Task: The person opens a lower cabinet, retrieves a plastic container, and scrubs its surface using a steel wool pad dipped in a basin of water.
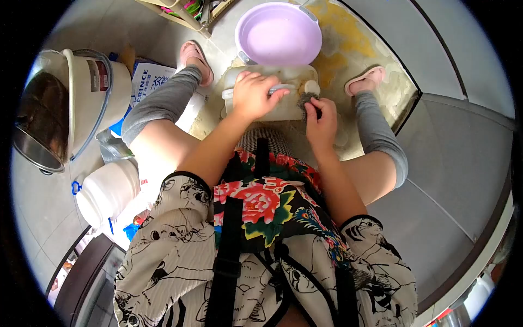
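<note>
My left hand (255,95) is closed around a long tool with a pale handle (227,94). The shaft comes out on the right and runs toward a rounded whitish end (311,88); I cannot make out its exact kind. Pinched in the fingers of my right hand (322,122) is a dark grey scouring pad (308,104), right at that rounded end, seemingly touching it. Beneath both hands lies a whitish rectangular tub or board (275,113) on the floor, between the feet.
A purple basin (278,35) stands just beyond. To the left are a white bucket (90,101), a metal pot (43,117) and a white plastic jug (109,191). A shelf rack (199,19) stands at the back; grey panels (457,158) line the right.
</note>
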A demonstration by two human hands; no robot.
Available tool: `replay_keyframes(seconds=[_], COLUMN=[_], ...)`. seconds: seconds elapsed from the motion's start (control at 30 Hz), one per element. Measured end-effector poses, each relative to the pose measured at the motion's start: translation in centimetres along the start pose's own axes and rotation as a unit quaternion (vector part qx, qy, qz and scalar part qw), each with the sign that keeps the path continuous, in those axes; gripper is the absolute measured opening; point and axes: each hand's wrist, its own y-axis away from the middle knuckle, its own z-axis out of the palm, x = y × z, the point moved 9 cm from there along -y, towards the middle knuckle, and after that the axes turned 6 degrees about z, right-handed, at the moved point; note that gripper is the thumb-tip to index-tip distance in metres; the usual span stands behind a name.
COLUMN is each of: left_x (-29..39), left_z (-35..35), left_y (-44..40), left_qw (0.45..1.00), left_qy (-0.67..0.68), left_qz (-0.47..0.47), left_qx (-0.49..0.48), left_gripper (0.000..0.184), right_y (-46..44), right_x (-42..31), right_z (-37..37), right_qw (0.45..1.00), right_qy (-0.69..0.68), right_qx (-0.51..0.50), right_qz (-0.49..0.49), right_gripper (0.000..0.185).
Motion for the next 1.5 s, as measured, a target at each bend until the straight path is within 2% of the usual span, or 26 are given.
replay_keyframes(seconds=[0.03, 0.17, 0.2, 0.23, 0.3, 0.37, 0.43, 0.5, 0.57, 0.6, 0.67, 0.7, 0.77, 0.9, 0.97, 1.0, 1.07, 1.2, 1.27, 1.3, 1.37, 1.5], left_x=[0.0, -0.3, -0.2, 0.0, 0.1, -0.2, -0.3, 0.1, -0.1, -0.1, 0.0, 0.0, 0.0, 0.0, -0.2, -0.4, -0.4, 0.0, -0.1, -0.3, -0.5, 0.0], left_z=[0.2, 0.3, 0.3, 0.4, 0.2, 0.1, -0.1, 0.3, 0.2, 0.0, 0.2, 0.5, 0.4, 0.4, 0.7, 1.0, 1.0, 0.6, 0.8, 0.9, 0.9, 0.7], left_y=[0.2, 0.2, 0.3, 0.3, 0.3, -0.1, 0.1, 0.2, 0.0, 0.2, 0.6, 0.5, 0.5, 0.5, 0.7, 0.8, 1.0, 0.7, 0.8, 0.9, 1.0, 0.6], left_qw=[1.000, 1.000, 1.000, 1.000, 1.000, 1.000, 1.000, 1.000, 1.000, 1.000, 1.000, 1.000, 1.000, 1.000, 1.000, 0.999, 0.999, 1.000, 1.000, 0.999, 0.999, 1.000], left_qy=[0.001, 0.010, 0.014, 0.017, 0.012, 0.013, 0.017, -0.005, 0.001, 0.006, 0.002, -0.002, 0.001, 0.011, 0.011, 0.014, 0.012, 0.012, 0.015, 0.018, 0.015, 0.011], left_qz=[0.000, 0.000, -0.004, -0.004, 0.005, 0.000, -0.003, 0.012, 0.011, 0.009, 0.006, 0.009, 0.009, 0.008, 0.000, -0.010, -0.009, -0.001, -0.004, -0.008, -0.010, 0.008], left_qx=[0.000, -0.007, -0.007, -0.008, 0.006, 0.012, 0.013, -0.017, -0.007, 0.000, -0.013, -0.025, -0.014, 0.003, -0.015, -0.034, -0.028, -0.011, -0.021, -0.031, -0.027, -0.004], left_gripper=[0.031, 0.030, 0.030, 0.030, 0.029, 0.028, 0.028, 0.028, 0.029, 0.029, 0.029, 0.029, 0.029, 0.029, 0.029, 0.029, 0.029, 0.029, 0.030, 0.030, 0.030, 0.030], right_y=[0.5, -0.1, -0.4, -0.8, -1.7, -3.5, -5.6, -7.6, -8.4, -8.5, -7.6, -7.3, -4.7, -8.3, -9.8, -9.4, -7.0, -7.7, -10.1, -9.5, -6.9, -7.7], right_x=[-0.9, -0.6, -1.8, -2.2, -2.5, -2.2, -0.7, -0.2, -0.9, -1.7, -4.8, -5.2, -7.2, -5.6, -3.8, -4.5, -6.3, -5.3, -3.8, -4.4, -6.3, -5.7], right_z=[0.0, -2.0, -2.2, -2.0, -0.2, 0.5, 0.8, 0.8, 2.4, 2.3, 3.5, 3.5, 5.0, 5.4, 5.9, 6.0, 6.7, 6.9, 6.7, 6.7, 6.7, 6.7], right_qw=[0.999, 0.999, 0.995, 0.995, 0.996, 0.997, 0.999, 0.997, 0.983, 0.982, 0.941, 0.940, 0.871, 0.880, 0.899, 0.898, 0.836, 0.836, 0.878, 0.878, 0.848, 0.833], right_qy=[0.011, 0.021, 0.047, 0.049, 0.051, 0.037, 0.033, 0.056, 0.091, 0.092, 0.185, 0.186, 0.243, 0.230, 0.209, 0.208, 0.290, 0.265, 0.236, 0.235, 0.249, 0.272], right_qx=[-0.003, 0.016, 0.020, 0.020, -0.014, 0.001, -0.032, -0.056, -0.158, -0.162, -0.256, -0.256, -0.338, -0.369, -0.374, -0.375, -0.418, -0.427, -0.388, -0.388, -0.420, -0.410], right_qz=[-0.048, -0.044, -0.083, -0.081, -0.066, -0.064, 0.015, 0.026, -0.013, -0.014, -0.124, -0.126, -0.260, -0.193, -0.096, -0.098, -0.205, -0.221, -0.150, -0.153, -0.206, -0.252], right_gripper=[0.019, 0.020, 0.020, 0.020, 0.019, 0.017, 0.017, 0.017, 0.014, 0.014, 0.011, 0.011, 0.010, 0.007, 0.006, 0.006, 0.010, 0.010, 0.004, 0.004, 0.003, 0.005])
